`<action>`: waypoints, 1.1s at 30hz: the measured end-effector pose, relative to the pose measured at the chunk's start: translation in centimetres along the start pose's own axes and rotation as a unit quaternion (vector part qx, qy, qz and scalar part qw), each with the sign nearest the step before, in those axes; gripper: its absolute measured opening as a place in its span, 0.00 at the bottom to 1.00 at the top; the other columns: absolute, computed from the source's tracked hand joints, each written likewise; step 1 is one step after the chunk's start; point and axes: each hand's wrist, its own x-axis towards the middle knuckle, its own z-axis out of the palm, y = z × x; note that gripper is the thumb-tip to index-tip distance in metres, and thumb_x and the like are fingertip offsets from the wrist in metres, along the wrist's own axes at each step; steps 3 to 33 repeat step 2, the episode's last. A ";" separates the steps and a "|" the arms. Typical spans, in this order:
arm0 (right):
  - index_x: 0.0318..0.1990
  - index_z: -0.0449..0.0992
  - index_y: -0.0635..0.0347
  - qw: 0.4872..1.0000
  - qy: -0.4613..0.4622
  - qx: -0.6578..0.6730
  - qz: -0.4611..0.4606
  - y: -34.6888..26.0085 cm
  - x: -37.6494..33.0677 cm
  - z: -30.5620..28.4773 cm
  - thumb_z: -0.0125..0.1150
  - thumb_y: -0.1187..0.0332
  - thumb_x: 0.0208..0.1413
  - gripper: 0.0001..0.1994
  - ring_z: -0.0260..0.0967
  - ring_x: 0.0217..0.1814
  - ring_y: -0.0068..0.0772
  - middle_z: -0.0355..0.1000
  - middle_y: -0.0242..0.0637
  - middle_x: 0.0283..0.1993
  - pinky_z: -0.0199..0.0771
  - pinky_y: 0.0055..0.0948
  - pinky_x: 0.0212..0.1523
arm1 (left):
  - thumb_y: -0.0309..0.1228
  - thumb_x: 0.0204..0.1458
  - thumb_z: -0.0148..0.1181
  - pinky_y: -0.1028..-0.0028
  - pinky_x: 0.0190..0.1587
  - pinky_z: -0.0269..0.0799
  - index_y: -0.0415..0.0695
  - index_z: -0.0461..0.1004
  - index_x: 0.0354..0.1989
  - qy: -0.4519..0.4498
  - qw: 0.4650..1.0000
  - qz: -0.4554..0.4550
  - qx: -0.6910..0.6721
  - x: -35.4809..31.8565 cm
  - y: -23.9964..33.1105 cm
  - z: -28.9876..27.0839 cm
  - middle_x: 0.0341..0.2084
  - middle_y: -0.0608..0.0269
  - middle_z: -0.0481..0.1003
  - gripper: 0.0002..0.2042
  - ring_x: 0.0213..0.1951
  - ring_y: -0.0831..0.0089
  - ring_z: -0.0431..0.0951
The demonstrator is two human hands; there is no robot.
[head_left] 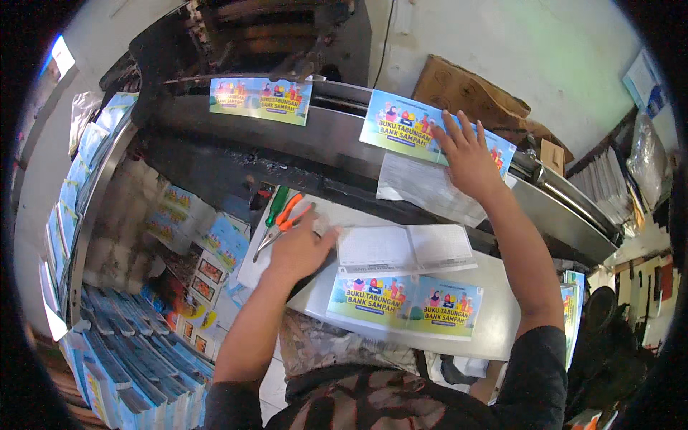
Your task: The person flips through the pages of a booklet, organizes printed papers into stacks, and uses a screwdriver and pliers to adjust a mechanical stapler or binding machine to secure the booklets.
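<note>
The left hand (297,247) presses flat, fingers together, beside the open white booklet (405,247); beyond it, the right hand (466,154), fingers spread, picks a printed cover (401,122); aligning likely follows.

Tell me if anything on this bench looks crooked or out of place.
Mostly tidy. The colourful cover under the right hand sits tilted on the metal rail, with a loose white sheet sticking out beneath it. Pliers lie by the left hand.
</note>
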 end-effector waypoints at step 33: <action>0.71 0.54 0.44 1.000 -0.008 0.003 -0.005 0.8 0.2 0.8 0.67 0.69 0.44 0.43 0.35 0.79 0.53 0.42 0.41 0.77 0.44 0.65 0.71 | 0.60 0.54 0.54 0.60 0.58 0.66 0.49 0.67 0.63 -0.062 0.995 -0.048 0.054 -0.3 1.4 0.6 0.49 0.43 0.75 0.34 0.55 0.56 0.74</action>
